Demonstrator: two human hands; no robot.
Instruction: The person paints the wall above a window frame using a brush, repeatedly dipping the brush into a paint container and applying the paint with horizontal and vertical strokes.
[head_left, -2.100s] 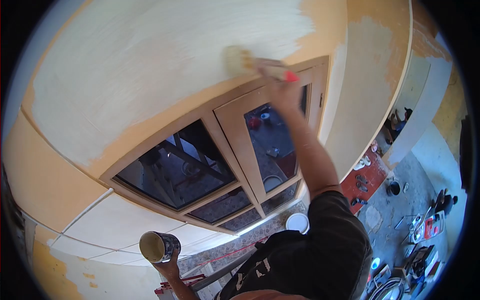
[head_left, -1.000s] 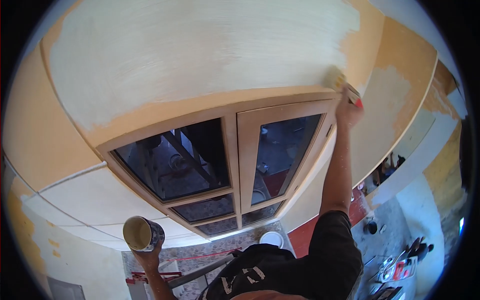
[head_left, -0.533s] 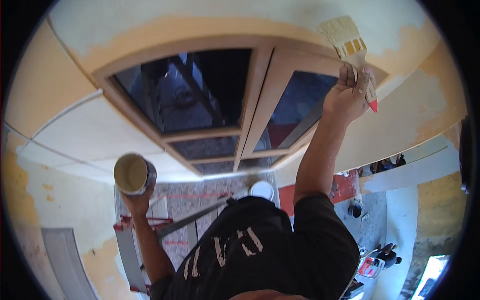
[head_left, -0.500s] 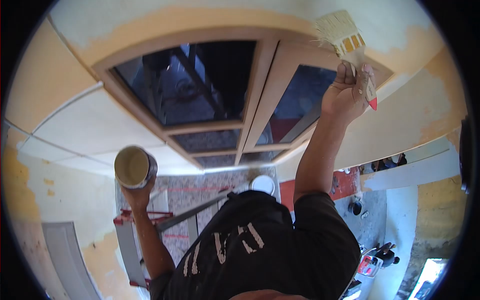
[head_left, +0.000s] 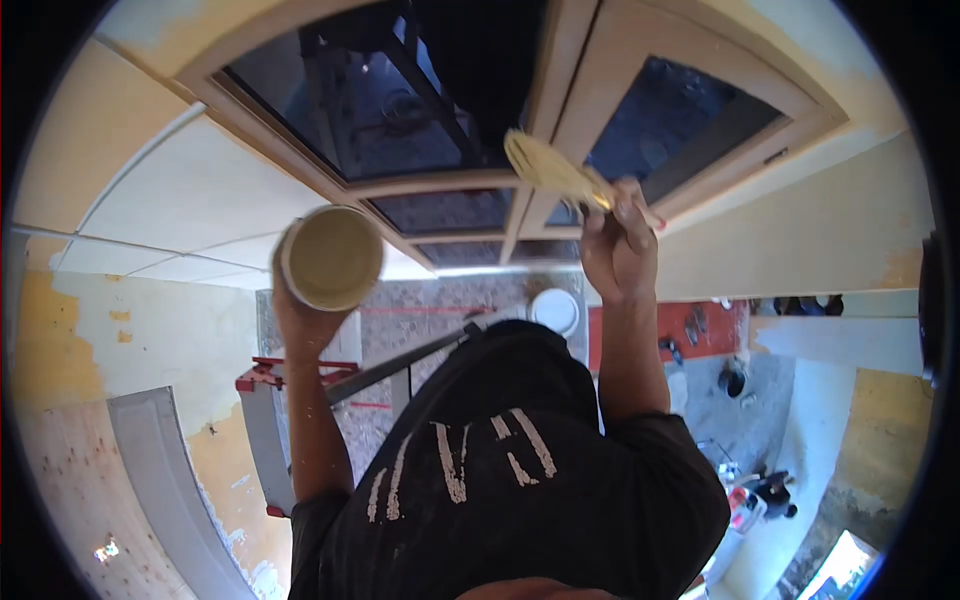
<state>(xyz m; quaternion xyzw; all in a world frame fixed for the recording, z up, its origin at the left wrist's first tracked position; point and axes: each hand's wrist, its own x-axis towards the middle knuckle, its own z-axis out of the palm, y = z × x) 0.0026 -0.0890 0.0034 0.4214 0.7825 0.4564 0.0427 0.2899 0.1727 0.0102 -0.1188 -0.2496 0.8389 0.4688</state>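
My left hand [head_left: 302,325] is wrapped round a paint pot [head_left: 340,228], whose mouth faces up toward me. Pale cream paint coats its inside; the level is hard to make out. In my right hand [head_left: 622,250], the fingers pinch the handle of a wide paintbrush [head_left: 555,172]. Its bristles are loaded with cream paint and point left, toward the pot, with a gap between them. Behind the brush is the brown wooden window frame [head_left: 565,75] with dark glass panes.
A grey and red ladder [head_left: 262,405] stands at lower left. Below lie a white bucket [head_left: 554,312] on the tiled floor and a red floor strip [head_left: 625,335]. A black bucket [head_left: 732,380] sits lower right, near a person [head_left: 772,493]. Patchy painted walls surround the window.
My right hand has brought the brush down and left, away from the wall above the window. The pot in my left hand has moved up and right. The view has tilted down.
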